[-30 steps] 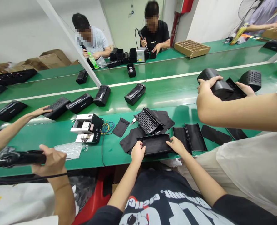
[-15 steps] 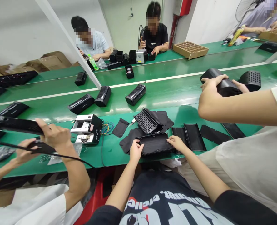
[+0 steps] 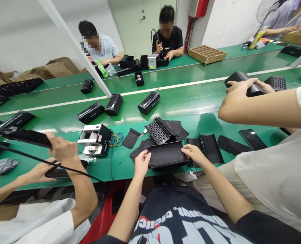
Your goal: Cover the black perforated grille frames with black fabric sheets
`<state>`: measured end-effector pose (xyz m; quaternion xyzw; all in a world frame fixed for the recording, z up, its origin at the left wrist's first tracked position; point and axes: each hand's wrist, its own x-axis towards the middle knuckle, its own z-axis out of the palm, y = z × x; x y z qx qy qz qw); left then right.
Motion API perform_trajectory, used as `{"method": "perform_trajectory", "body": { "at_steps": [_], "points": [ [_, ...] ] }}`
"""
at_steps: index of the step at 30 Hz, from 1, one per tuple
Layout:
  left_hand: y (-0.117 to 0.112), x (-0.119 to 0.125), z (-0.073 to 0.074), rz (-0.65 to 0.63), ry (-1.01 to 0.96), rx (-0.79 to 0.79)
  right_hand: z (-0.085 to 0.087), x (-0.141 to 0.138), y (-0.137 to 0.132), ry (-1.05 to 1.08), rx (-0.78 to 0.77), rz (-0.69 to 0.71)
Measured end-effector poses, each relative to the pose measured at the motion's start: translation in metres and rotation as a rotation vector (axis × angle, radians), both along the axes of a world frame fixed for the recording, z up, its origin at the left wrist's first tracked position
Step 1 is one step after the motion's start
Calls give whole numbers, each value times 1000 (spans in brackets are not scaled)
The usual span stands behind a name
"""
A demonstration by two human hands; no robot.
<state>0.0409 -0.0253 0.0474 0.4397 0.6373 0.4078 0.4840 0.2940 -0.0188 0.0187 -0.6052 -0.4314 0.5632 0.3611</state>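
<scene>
Left hand [image 3: 142, 164] pinches the near edge of a black rectangular plastic housing shell [image 3: 167, 155], right hand [image 3: 194, 154] spread over its right end; shell sits on the green belt surface [image 3: 122, 167]. Not yet fitted to it: a black perforated plastic grille panel [image 3: 160, 131], tilted just behind it on loose black fabric sheets [image 3: 177, 128]. Further right lie a black hinged plastic cover [image 3: 208, 148], a black strip [image 3: 231, 145] and a glossy black panel [image 3: 252, 139]. Left: white-and-black bench tester [image 3: 94, 139] with coloured wire loops [image 3: 116, 138]. Neighbours' hands work either side: one on a black curved housing [image 3: 244, 86], one on a black corded bar [image 3: 25, 137]. Next belt: closed black box-shaped units [image 3: 149, 102], apparently assembled. Far bench: two seated workers [image 3: 167, 34], cardboard parts tray [image 3: 207, 54].
</scene>
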Motion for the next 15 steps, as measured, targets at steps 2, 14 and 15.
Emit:
{"method": "perform_trajectory", "body": {
  "at_steps": [2, 14, 15],
  "points": [
    [-1, 1, 10, 32, -29, 3, 8, 1, 0, 11, 5, -2],
    [-1, 3, 31, 55, -148, 48, 27, 6, -2, 196, 4, -21],
    [0, 3, 33, 42, -147, 55, 25, 6, -1, 242, -7, -40]
  ]
}}
